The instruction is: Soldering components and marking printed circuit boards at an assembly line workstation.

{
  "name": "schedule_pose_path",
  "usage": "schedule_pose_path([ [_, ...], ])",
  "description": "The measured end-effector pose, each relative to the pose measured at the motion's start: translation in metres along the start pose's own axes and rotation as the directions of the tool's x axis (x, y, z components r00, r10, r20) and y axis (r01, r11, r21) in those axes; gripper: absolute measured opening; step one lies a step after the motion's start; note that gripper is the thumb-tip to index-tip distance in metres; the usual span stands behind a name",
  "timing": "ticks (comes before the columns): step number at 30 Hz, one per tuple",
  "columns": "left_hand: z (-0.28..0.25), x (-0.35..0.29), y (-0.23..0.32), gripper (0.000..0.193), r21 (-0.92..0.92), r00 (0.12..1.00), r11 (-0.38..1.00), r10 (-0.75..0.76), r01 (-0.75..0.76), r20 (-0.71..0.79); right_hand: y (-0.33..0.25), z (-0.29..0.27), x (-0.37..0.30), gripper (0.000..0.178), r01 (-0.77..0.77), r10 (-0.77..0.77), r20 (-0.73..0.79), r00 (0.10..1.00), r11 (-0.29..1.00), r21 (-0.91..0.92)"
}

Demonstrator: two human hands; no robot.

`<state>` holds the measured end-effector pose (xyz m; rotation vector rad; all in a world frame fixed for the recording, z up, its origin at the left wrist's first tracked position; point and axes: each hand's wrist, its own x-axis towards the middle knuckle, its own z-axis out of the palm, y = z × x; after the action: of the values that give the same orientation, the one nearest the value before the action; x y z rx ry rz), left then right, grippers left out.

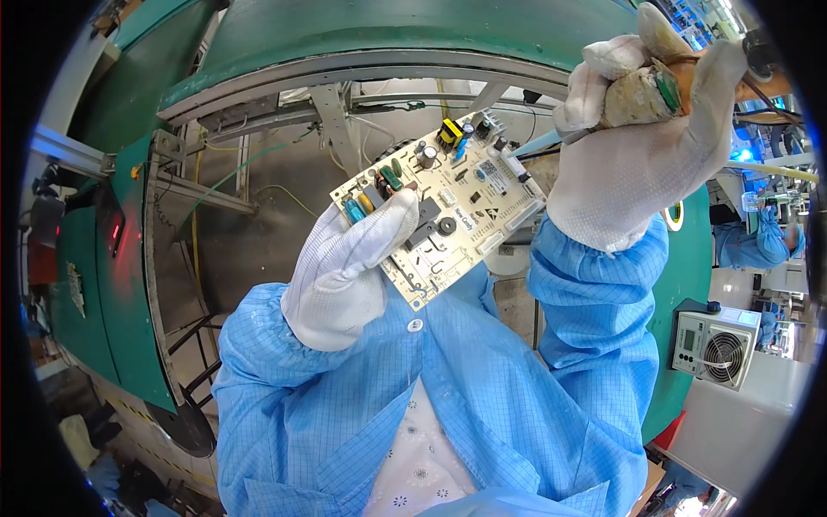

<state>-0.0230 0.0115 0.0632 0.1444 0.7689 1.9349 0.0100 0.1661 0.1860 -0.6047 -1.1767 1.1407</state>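
Observation:
A cream printed circuit board [469, 202] is held tilted in front of my chest. It carries coils, capacitors, a yellow-and-black transformer [450, 133] and white connectors. My left hand [353, 258], in a white glove, grips its left edge, the thumb lying over the front beside the green coils. My right hand [642, 146], also gloved, is raised at the upper right. Its fingers are wrapped round a tool with a brown handle bound in worn, dirty tape [639, 96]. A pale blue tapered piece [538, 143] reaches from that hand towards the board's upper right edge; the tool's exact kind is unclear.
A green-topped bench [388, 34] with a metal rail runs across the far side. Another green surface [112, 276] stands at left. On the right are a tape roll [674, 215], a white box with a fan [715, 345], and cables near my right hand. Other people work farther right.

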Motion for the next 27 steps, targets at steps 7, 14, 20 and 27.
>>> schedule_pose_path([
  [7, -0.004, 0.005, 0.008, 0.037, -0.126, 0.999, 0.992, 0.019, -0.013, 0.048, 0.036, -0.042, 0.033, 0.043, -0.202, -0.238, 0.658, 0.714, 0.83, 0.52],
  [14, -0.006, 0.004, 0.009, 0.03, -0.235, 0.996, 0.971, -0.053, 0.034, -0.076, 0.034, -0.048, 0.029, 0.044, -0.085, -0.085, 0.488, 0.869, 0.945, 0.315],
  [20, -0.011, 0.004, 0.004, 0.044, -0.129, 1.0, 0.991, 0.017, -0.019, -0.012, 0.032, -0.041, 0.024, 0.048, 0.16, -0.201, 0.373, 0.906, 0.977, 0.138],
  [27, -0.012, 0.001, 0.0, 0.028, -0.214, 0.998, 0.976, 0.015, -0.028, -0.063, 0.035, -0.042, 0.03, 0.056, 0.108, -0.152, 0.381, 0.912, 0.985, 0.134],
])
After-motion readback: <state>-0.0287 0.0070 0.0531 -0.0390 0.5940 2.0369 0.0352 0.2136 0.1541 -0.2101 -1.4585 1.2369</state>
